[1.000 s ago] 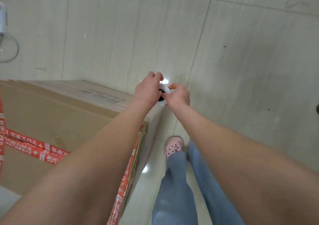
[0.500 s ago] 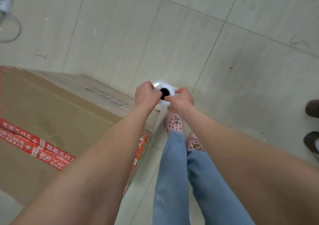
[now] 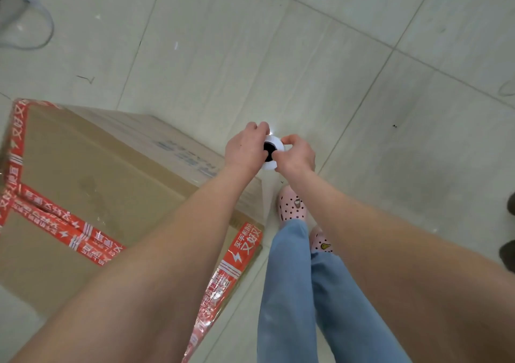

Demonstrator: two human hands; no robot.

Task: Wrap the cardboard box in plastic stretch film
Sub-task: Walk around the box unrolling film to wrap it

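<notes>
Pale floor tiles (image 3: 250,42) surround a taped cardboard box (image 3: 97,173) at eight o'clock. Left hand (image 3: 243,148) and right hand (image 3: 296,156) grip the top of the stretch film roll (image 3: 276,142) near centre, beside the box corner. Holding it upright and taut should lay film snugly.

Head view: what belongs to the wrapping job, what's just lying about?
Job: cardboard box, stretch film roll, left hand and right hand gripping it.
Lying about: clear plastic item top left, dark shoes at right edge.

Pale glossy floor (image 3: 278,56) tiles, thin dark grout lines (image 3: 360,103); clear plastic (image 3: 26,14) top left, 2 dark shoes (image 3: 507,254) at right edge.
</notes>
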